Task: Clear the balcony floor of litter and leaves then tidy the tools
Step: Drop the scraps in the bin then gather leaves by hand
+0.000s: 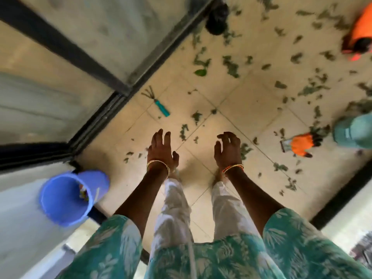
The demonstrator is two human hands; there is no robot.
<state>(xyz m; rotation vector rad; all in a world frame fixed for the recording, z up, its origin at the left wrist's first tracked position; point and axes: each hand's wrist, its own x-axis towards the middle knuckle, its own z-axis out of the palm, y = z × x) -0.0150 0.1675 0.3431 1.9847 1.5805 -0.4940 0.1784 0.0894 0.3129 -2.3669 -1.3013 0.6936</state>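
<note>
I stand on a beige tiled balcony floor [237, 101] strewn with several green leaves [231, 66], thickest toward the far right. My left hand [161, 149] and my right hand [228, 150] are stretched out in front of me above the floor, fingers relaxed and slightly bent, holding nothing. A small hand rake with a teal handle [161, 106] lies near the glass railing, beyond my left hand. An orange glove [302, 144] lies to the right of my right hand.
A blue bucket [66, 196] with some litter inside stands at my left. A black bag [217, 19] sits by the railing far ahead. An orange object [360, 31] and a pale teal container [354, 131] lie at the right edge. A black-framed glass railing [112, 57] bounds the left.
</note>
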